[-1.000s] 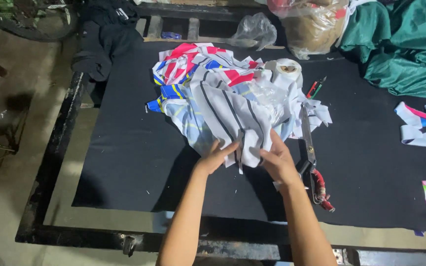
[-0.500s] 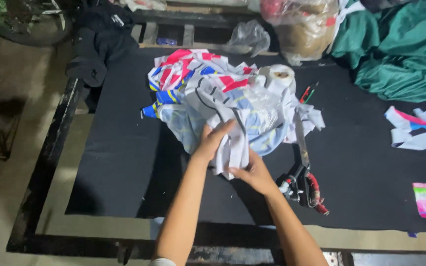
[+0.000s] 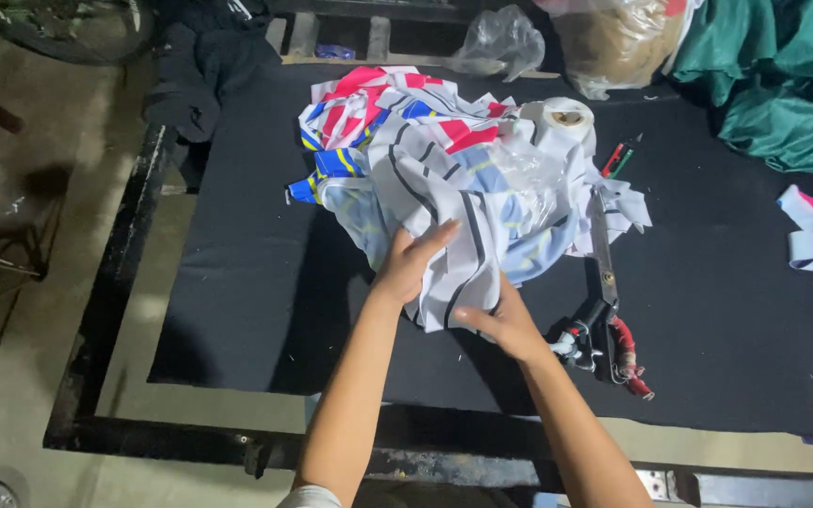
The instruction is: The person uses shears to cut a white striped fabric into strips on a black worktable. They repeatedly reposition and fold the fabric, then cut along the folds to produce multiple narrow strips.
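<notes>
White striped cloth lies heaped at the middle of the black mat. The left hand presses flat on the heap's near edge, fingers spread and straight. The right hand pinches the cloth's lower corner, thumb on top. Scissors lie just right of the heap, a tape roll behind it.

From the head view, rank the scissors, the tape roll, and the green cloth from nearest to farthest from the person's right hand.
1. Scissors: just to the right of the right hand, handles nearest it.
2. Tape roll: farther up the table, behind the fabric pile.
3. Green cloth: at the far right corner, the farthest.
</notes>
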